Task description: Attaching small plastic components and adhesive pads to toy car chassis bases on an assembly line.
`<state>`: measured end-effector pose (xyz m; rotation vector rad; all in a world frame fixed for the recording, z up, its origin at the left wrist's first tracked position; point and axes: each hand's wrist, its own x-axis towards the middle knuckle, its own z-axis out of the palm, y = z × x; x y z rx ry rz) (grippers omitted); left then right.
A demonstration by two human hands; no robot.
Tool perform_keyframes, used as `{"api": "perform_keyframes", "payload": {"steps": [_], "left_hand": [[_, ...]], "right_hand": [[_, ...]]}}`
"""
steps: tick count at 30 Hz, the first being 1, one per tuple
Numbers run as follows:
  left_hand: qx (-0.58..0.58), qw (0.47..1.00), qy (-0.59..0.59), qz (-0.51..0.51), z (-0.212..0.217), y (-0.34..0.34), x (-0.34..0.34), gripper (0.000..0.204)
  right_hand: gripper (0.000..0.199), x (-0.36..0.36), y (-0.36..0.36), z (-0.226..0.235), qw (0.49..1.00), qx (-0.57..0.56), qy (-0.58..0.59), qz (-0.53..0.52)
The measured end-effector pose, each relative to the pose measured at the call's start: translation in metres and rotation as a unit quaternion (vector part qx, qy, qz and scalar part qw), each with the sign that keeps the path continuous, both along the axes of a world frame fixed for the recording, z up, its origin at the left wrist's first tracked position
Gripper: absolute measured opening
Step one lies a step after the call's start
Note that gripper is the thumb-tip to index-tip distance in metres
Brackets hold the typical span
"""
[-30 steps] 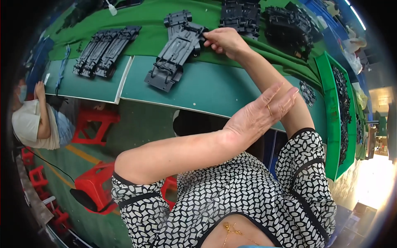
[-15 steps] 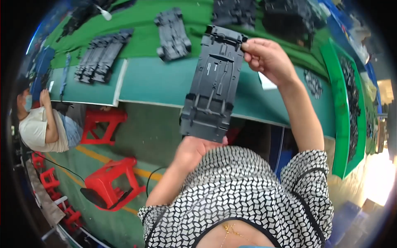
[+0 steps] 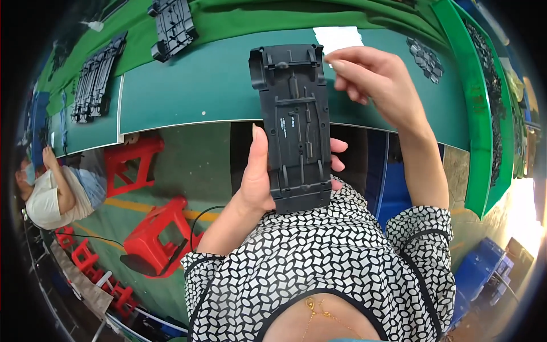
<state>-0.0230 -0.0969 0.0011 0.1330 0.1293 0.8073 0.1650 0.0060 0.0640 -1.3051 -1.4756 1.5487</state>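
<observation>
My left hand [image 3: 254,181] grips a black plastic toy car chassis [image 3: 296,151] from below, thumb along its left edge and fingertips showing past its right edge. The chassis stands nearly upright in front of me, with its moulded underside and small white print facing me. By its upper right corner, my right hand [image 3: 383,85] is closed in a pinch; whatever sits between thumb and forefinger is too small to make out. Behind those fingertips lies a white sheet of paper [image 3: 339,39] on the green table [image 3: 188,97].
Further chassis [image 3: 174,28] and a row of them [image 3: 97,80] lie to the left. Small dark parts [image 3: 425,60] are heaped on the right, beside a green bin [image 3: 481,131] of black pieces. Red stools [image 3: 156,239] and a seated person [image 3: 62,191] are at left.
The chassis has come upright and turned slightly, and my left hand now wraps its lower half. My right hand has shifted a little away from the chassis edge. The view has moved right.
</observation>
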Motion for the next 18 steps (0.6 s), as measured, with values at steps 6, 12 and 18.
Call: {"api": "perform_keyframes", "payload": {"steps": [6,12,18], "left_hand": [[-0.007,0.998,0.032,0.058,0.000,0.003,0.003,0.103],[-0.004,0.993,0.056,0.100,0.009,0.022,0.013,0.098],[-0.052,0.992,-0.010,0.111,0.011,0.025,0.017,0.103]], "right_hand": [[0.019,0.047,-0.042,-0.002,0.992,0.038,-0.013,-0.119],[0.014,0.082,-0.052,-0.016,0.983,0.048,0.012,-0.177],[0.010,0.088,-0.063,0.004,0.951,0.126,-0.137,-0.246]]}}
